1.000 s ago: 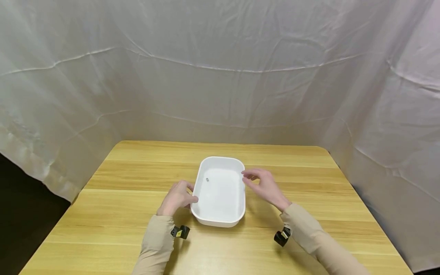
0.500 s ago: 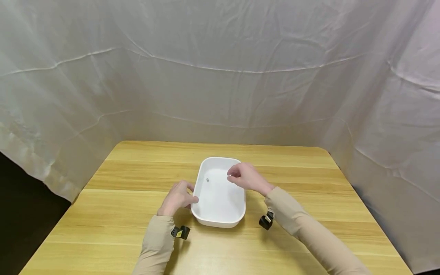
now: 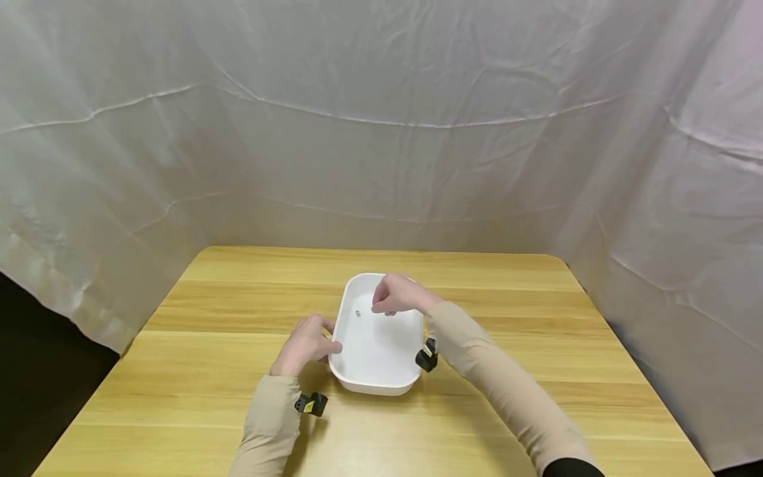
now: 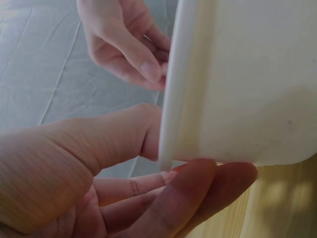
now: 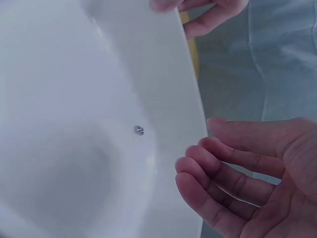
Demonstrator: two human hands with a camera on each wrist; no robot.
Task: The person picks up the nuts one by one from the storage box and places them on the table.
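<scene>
A white rectangular plastic tub [image 3: 375, 361] with rounded corners rests on the table. My left hand [image 3: 305, 346] grips its left side, thumb over the rim and fingers against the outer wall, as the left wrist view shows. Inside the tub, near the left wall, lies a tiny silvery metal piece [image 5: 139, 130], too small to name with certainty. Above the tub hovers my right hand [image 3: 401, 294], just right of the metal piece. Its fingers are loosely bent and its thumb [image 5: 242, 134] stays apart from them. Nothing shows between them.
The wood-grain table [image 3: 507, 344] stretches out on both sides of the tub. Pale grey curtains [image 3: 381, 132] hang behind it and at the sides. Each wrist wears a small black camera [image 3: 426, 356].
My right hand has moved left from beside the tub's right rim to above its inside. My left hand keeps its hold, and the tub has hardly moved.
</scene>
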